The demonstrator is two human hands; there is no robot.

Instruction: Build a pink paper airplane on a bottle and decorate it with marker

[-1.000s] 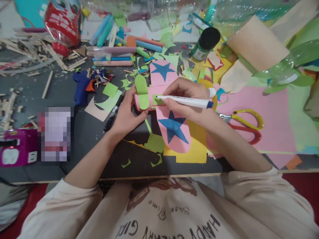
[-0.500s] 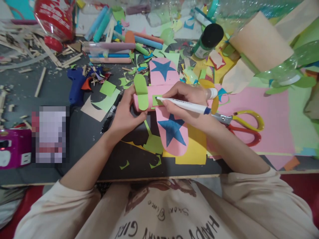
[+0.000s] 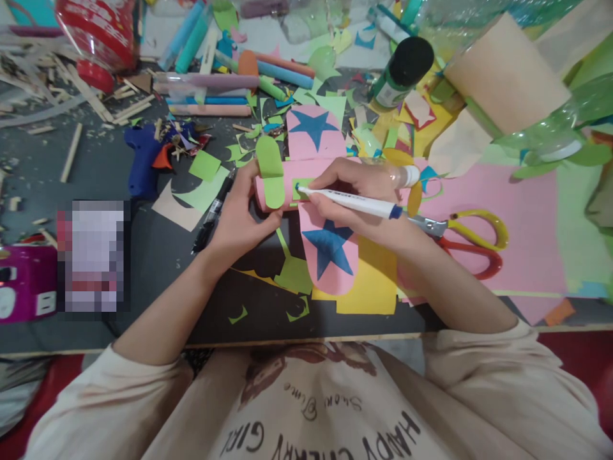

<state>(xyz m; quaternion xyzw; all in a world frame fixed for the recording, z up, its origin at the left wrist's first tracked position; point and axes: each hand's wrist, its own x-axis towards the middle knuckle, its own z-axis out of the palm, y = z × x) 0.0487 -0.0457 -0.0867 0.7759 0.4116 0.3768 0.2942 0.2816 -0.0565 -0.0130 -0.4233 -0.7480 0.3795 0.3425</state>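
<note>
A pink paper-wrapped model plane [image 3: 288, 171] lies crosswise in front of me, with a blue star on each wing. Green rounded strips form its tail at the left end. From its right side pokes a clear bottle neck with a white cap [image 3: 410, 174]. My left hand [image 3: 234, 220] is closed around the tail end, thumb and fingers on either side. Pinched in my right hand [image 3: 357, 177] is a white marker [image 3: 366, 204] with a blue end. Its tip touches a small green paper patch [image 3: 307, 184] on the body, where a short blue mark shows.
Scissors [image 3: 474, 230] with yellow and red handles lie by my right forearm. A black pen [image 3: 213, 214] is beside my left hand. Farther left are a blue glue gun [image 3: 143, 156] and a pixelated object. Markers, paper scraps and a dark-capped green bottle [image 3: 400, 73] crowd the back.
The blue mark on the green patch shows more plainly, with the marker tip slightly lower. Both hands keep their hold, and the whole view has shifted a little.
</note>
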